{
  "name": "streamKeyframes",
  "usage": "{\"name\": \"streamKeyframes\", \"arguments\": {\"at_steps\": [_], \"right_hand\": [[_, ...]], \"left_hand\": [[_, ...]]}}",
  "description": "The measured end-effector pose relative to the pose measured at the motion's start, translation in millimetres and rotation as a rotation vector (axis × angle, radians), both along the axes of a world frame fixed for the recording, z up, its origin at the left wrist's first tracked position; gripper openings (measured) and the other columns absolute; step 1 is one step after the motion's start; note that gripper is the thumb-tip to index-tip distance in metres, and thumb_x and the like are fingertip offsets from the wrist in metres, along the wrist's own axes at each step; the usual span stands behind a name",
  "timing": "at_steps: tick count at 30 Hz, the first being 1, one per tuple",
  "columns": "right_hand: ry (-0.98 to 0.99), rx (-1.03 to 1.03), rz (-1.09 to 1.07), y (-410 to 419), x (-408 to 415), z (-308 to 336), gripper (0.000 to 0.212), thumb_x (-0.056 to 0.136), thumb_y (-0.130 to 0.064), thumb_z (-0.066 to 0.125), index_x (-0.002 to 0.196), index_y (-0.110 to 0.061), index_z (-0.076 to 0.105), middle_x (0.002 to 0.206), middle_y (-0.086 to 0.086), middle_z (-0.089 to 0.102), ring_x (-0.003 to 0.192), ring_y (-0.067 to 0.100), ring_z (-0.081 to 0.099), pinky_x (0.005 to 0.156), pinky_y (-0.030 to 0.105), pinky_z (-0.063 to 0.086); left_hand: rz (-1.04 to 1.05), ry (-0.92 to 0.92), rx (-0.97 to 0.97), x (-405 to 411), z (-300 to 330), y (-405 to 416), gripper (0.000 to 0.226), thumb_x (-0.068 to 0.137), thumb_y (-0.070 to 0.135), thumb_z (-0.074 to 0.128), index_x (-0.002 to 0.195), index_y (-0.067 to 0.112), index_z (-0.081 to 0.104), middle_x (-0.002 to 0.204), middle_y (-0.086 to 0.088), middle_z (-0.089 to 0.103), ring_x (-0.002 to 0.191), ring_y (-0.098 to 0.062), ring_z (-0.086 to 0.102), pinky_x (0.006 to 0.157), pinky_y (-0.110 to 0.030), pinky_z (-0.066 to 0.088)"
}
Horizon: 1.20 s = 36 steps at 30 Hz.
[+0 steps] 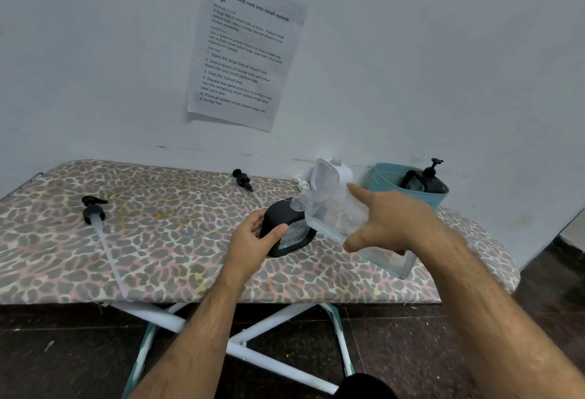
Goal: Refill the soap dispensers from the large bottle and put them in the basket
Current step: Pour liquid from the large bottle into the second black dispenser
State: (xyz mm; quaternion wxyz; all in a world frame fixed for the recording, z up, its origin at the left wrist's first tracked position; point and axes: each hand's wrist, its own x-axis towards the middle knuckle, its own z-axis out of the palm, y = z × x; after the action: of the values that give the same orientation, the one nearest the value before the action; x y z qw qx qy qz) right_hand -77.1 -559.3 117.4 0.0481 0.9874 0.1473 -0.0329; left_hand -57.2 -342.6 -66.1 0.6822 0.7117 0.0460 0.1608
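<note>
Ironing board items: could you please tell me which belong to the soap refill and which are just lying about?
Job:
- large clear bottle, tilted in right hand
- black dispenser, gripped by left hand
- black pumps
- dispenser in teal basket

Lying about:
- instruction sheet on wall
- white dispenser, purpose unclear

A pale, blue-grey wall (411, 66) fills the upper part of the view, scuffed along its lower edge. A printed paper sheet (243, 47) hangs on it, tilted, with lines of black text. Against the wall stands an ironing board (158, 240) with a leopard-pattern cover in grey, pink and cream. Its crossed white metal legs (253, 351), with teal fittings, show beneath. The floor (427, 351) is dark brown with faint tile joints. The light is soft and even, with weak shadows.
</note>
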Motion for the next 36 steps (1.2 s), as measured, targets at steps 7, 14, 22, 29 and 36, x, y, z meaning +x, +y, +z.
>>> {"name": "streamKeyframes", "arguments": {"at_steps": [7, 14, 22, 29, 36], "right_hand": [[-0.009, 0.005, 0.005, -2, 2, -3, 0.106, 0.068, -0.062, 0.072, 0.155, -0.043, 0.013, 0.066, -0.015, 0.053, 0.048, 0.007, 0.061, 0.068, 0.032, 0.058], [0.003, 0.085, -0.013, -8, 8, -17, 0.109, 0.066, -0.061, 0.073, 0.154, -0.045, 0.011, 0.068, -0.012, 0.057, 0.054, 0.008, 0.062, 0.057, 0.028, 0.049], [0.012, 0.207, -0.023, -16, 9, -39, 0.11, 0.063, -0.064, 0.072, 0.153, -0.047, 0.012, 0.103, -0.007, 0.066, 0.052, 0.01, 0.066, 0.064, 0.031, 0.058], [0.061, 0.437, -0.006, -24, 15, -66, 0.104, 0.065, -0.055, 0.081, 0.15, -0.042, 0.021, 0.099, -0.011, 0.061, 0.066, 0.015, 0.068, 0.061, 0.032, 0.059], [0.073, 0.798, -0.046, -35, 21, -95, 0.109, 0.065, -0.044, 0.088, 0.152, -0.031, 0.024, 0.115, -0.005, 0.055, 0.093, 0.014, 0.061, 0.07, 0.034, 0.056]], "left_hand": [[0.001, -0.014, 0.006, -1, 1, -1, 0.04, 0.082, 0.032, 0.077, 0.118, 0.028, 0.06, 0.114, 0.009, 0.066, 0.109, -0.006, 0.063, 0.094, -0.028, 0.053], [0.002, -0.02, 0.006, 0, 1, -1, 0.038, 0.083, 0.031, 0.077, 0.117, 0.029, 0.06, 0.113, 0.01, 0.066, 0.109, -0.006, 0.063, 0.086, -0.018, 0.051], [0.009, -0.006, 0.003, 2, -3, 0, 0.046, 0.082, 0.037, 0.077, 0.123, 0.025, 0.061, 0.122, 0.003, 0.066, 0.115, -0.013, 0.062, 0.101, -0.038, 0.052], [0.029, 0.012, 0.042, 3, -6, 0, 0.059, 0.081, 0.045, 0.075, 0.133, 0.02, 0.058, 0.129, 0.001, 0.064, 0.12, -0.014, 0.059, 0.104, -0.042, 0.05], [0.032, -0.003, 0.086, 0, -2, -4, 0.057, 0.083, 0.047, 0.07, 0.131, 0.019, 0.057, 0.124, 0.004, 0.064, 0.118, -0.013, 0.06, 0.099, -0.029, 0.051]]}}
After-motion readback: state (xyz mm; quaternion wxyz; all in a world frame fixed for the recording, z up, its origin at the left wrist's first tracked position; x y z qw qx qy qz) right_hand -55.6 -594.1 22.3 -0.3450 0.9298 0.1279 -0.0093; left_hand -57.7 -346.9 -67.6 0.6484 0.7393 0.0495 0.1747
